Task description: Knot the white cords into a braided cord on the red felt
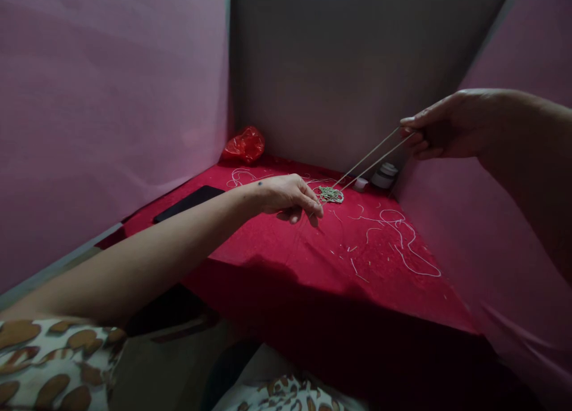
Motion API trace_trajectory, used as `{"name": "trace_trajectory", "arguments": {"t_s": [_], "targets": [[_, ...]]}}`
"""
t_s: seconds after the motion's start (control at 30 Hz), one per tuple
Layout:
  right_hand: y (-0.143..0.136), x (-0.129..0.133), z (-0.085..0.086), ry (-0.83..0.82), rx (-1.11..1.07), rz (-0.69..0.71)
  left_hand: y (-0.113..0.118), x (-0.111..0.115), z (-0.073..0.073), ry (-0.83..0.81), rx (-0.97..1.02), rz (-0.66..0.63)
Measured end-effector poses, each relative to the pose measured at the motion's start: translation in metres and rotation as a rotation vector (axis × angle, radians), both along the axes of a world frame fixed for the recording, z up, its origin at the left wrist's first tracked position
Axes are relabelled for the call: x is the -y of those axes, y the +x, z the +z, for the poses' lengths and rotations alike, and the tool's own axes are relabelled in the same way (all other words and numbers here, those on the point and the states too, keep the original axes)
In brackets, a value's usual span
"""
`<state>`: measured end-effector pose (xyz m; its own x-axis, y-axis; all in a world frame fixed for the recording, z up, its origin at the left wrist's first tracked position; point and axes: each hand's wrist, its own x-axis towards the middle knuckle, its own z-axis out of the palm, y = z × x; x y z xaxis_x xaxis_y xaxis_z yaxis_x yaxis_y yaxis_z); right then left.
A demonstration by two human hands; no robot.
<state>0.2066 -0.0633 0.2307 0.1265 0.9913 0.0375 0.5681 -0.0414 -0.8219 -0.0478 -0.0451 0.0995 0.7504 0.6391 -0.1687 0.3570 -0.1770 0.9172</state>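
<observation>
My right hand (451,125) is raised at the right, its thumb and fingers pinched on a pale cord (373,161). Two taut strands of it slant down from the fingertips to a small green and white knotted cord piece (330,195) on the red cloth. Low over the cloth, my left hand (297,199) is closed just left of the knotted piece, fingertips pressed together. A thin strand seems to run from the piece toward those fingertips; what exactly they pinch is mostly hidden.
Loose white string (402,235) and short thread scraps lie across the red cloth (268,238). A red plastic bag (245,145) sits at the back left, near a flat dark object (190,204). A lidded jar (385,176) and small white container (360,184) stand at the back right. Pink walls flank both sides.
</observation>
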Motion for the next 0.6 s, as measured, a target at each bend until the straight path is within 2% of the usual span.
{"name": "trace_trajectory", "arguments": {"t_s": [0.07, 0.13, 0.6], "targets": [[0.001, -0.002, 0.001, -0.150, -0.164, 0.027, 0.000, 0.002, 0.001, 0.005, -0.009, 0.020], [0.003, -0.003, 0.002, -0.213, -0.231, 0.035, 0.000, 0.003, 0.001, 0.009, -0.016, 0.034], [0.000, -0.003, 0.016, -0.260, -0.072, 0.048, 0.007, -0.012, -0.013, -0.045, 0.049, -0.067]]}}
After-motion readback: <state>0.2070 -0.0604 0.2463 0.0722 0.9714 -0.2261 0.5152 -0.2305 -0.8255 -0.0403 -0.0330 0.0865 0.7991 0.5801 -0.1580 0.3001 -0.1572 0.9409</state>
